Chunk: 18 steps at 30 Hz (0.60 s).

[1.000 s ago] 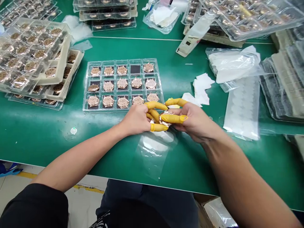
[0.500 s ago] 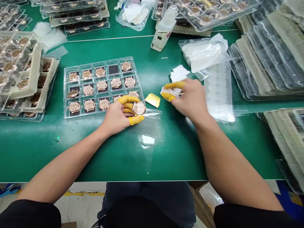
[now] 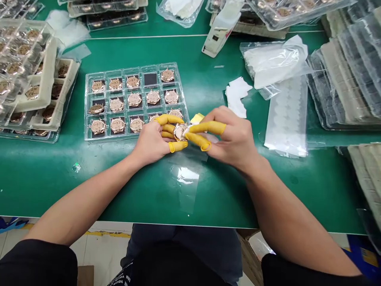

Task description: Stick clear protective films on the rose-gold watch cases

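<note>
My left hand, with yellow finger cots, is closed around a rose-gold watch case, its back facing up. In my right hand, also in yellow finger cots, a small white cloth is pinched and pressed against the case; part of it is hidden by the fingers. Left of the hands lies a clear plastic tray of similar watch cases in rows, one compartment showing only its dark pad. A yellow piece lies partly hidden behind my right fingers.
White cloth pieces lie beyond my right hand. A leaning plastic bottle stands at the back near a bagged white stack. Filled trays are piled left, more trays right. Clear film lies near the front edge.
My right hand has moved left from the white cloth pieces to the watch case, carrying the white cloth. My left hand still holds the case. The view has shifted slightly.
</note>
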{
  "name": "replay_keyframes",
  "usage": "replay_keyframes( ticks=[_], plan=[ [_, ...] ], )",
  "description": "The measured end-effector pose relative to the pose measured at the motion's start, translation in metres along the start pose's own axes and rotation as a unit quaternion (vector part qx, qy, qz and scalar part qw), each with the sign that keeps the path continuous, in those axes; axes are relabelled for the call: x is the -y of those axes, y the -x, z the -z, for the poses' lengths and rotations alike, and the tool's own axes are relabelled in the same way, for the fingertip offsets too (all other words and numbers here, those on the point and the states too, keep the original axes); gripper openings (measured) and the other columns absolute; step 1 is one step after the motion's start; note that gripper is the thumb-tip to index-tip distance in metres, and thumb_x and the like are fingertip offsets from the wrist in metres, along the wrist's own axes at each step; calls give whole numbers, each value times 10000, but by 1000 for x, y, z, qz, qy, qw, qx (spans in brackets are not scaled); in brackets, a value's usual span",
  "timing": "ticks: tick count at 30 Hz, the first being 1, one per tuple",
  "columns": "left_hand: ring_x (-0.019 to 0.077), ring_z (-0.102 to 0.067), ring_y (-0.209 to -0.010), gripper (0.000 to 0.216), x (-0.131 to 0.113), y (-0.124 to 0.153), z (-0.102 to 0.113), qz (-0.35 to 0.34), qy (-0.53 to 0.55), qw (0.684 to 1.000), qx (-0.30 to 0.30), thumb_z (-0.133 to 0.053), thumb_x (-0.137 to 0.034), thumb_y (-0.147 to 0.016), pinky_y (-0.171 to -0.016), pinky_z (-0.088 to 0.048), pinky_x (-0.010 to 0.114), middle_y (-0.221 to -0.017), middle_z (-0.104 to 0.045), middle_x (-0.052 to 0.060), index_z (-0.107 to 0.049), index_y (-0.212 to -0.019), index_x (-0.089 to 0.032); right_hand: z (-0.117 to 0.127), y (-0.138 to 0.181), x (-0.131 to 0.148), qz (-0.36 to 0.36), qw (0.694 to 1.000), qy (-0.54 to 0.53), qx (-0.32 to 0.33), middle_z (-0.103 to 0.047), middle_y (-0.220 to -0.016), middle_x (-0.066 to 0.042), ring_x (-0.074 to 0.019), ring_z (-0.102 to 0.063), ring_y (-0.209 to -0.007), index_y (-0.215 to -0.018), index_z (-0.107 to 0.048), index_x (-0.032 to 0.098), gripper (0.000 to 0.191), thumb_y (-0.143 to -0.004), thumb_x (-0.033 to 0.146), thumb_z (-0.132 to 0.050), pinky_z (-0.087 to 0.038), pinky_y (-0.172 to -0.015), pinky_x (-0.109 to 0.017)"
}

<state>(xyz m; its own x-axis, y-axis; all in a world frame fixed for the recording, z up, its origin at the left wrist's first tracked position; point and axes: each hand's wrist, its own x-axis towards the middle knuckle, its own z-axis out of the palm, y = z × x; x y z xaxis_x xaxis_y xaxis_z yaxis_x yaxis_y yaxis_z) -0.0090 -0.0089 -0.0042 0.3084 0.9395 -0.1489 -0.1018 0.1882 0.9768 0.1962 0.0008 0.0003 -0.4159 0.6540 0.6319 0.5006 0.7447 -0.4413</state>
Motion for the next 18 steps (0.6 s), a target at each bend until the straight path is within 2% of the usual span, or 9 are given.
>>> replay_keyframes(
  ticks=[2,5,9,12,16,18],
  plan=[
    [93,-730,-727,605,1,0,0,2,-1,1000,11,-894,-103,-537,-697,-611,186,-858,-754,-22,-684,-1101,-163,0,0,-1,-8,1000,-17,10,-690,-832,-42,-194,-599,-733,-964,-792,271,106,-954,331,-706,-476,-643,-363],
    [90,-726,-720,589,3,0,0,-5,-6,1000,5,-893,-120,-555,-704,-617,193,-848,-752,-25,-690,-1107,-167,1,-2,2,-60,998,-27,3,-673,-843,-53,-200,-601,-735,-932,-792,269,121,-946,352,-704,-480,-643,-371],
    [108,-742,-741,572,4,1,0,-5,-23,1000,10,-888,-120,-568,-705,-625,207,-860,-766,-6,-708,-1110,-165,2,-4,6,-99,990,-80,54,-643,-815,-51,-209,-598,-726,-894,-790,289,150,-932,414,-718,-488,-640,-380],
    [109,-742,-735,580,5,1,1,-10,-22,1000,11,-896,-141,-575,-712,-630,212,-841,-762,-12,-710,-1124,-161,1,-4,4,-133,988,-78,26,-636,-809,-54,-201,-569,-700,-870,-780,265,207,-922,461,-737,-476,-639,-379],
    [109,-746,-736,620,4,1,1,-7,-35,999,-6,-909,-129,-552,-707,-629,200,-858,-776,-6,-716,-1140,-154,0,-4,1,-122,983,-125,58,-611,-770,-37,-185,-556,-685,-836,-779,260,268,-898,520,-771,-455,-635,-360],
    [120,-757,-751,626,3,2,1,-4,-41,999,3,-917,-128,-539,-712,-636,208,-872,-787,2,-718,-1133,-151,-1,-5,2,-127,985,-115,36,-612,-777,-39,-183,-549,-686,-836,-776,253,284,-912,526,-749,-450,-638,-358]
  ],
)
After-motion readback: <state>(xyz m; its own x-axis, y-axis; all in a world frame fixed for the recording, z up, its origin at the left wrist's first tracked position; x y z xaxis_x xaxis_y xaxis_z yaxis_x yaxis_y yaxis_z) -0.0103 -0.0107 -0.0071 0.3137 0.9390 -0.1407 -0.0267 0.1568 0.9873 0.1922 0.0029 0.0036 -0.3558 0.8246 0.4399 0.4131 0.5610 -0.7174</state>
